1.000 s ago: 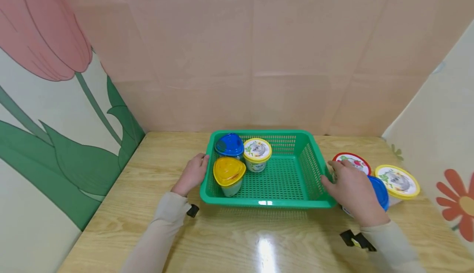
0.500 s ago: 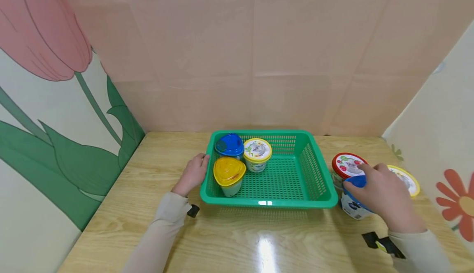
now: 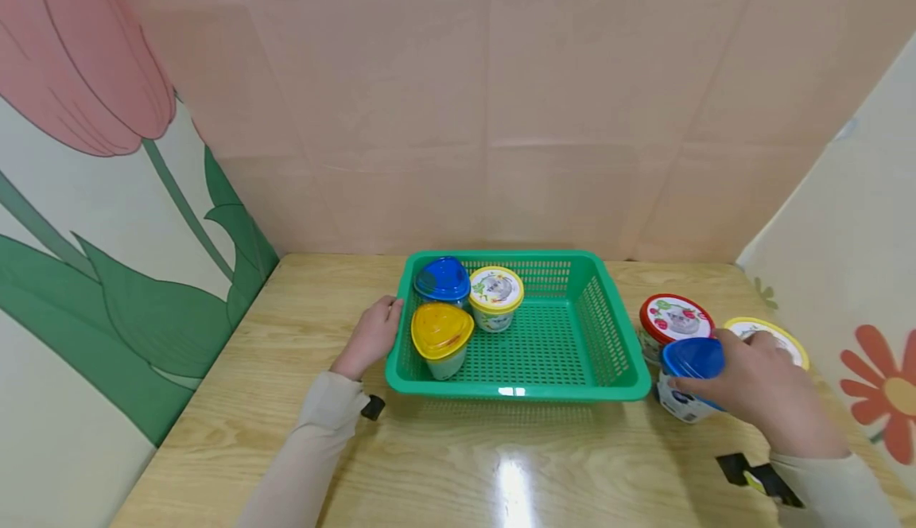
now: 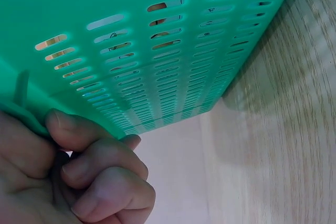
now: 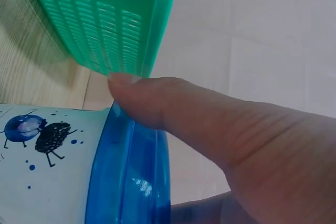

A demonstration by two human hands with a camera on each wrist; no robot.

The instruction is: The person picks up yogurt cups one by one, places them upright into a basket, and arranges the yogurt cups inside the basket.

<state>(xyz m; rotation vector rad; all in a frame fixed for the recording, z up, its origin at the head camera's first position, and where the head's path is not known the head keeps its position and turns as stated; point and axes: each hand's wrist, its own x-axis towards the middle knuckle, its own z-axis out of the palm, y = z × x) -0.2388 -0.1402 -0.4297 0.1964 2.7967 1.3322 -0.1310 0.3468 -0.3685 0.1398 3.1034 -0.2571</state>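
My left hand [image 3: 372, 337] grips the left rim of a green plastic basket [image 3: 515, 392], fingers curled at its edge in the left wrist view. To the basket's right, my right hand [image 3: 773, 389] holds a blue-lidded tub [image 3: 692, 358] by its lid. In the right wrist view the thumb [image 5: 152, 100] presses the lid's side, and the other fingers are mostly hidden behind it. Inside the basket's left half stand a tub with a blue lid [image 3: 442, 280], one with an orange-yellow lid [image 3: 442, 331] and a white tub with a yellow-rimmed printed lid [image 3: 496, 289].
Behind the held tub stands a tub with a red-rimmed lid [image 3: 676, 318]. Another with a yellow-rimmed lid [image 3: 758, 326] is partly hidden by my right hand. The wooden table [image 3: 458, 464] meets a pinkish back wall [image 3: 487, 114], with patterned panels at both sides.
My right hand has moved right from beside the basket's right edge to the blue-lidded tub and taken hold of its lid. The left hand and basket stay in place.
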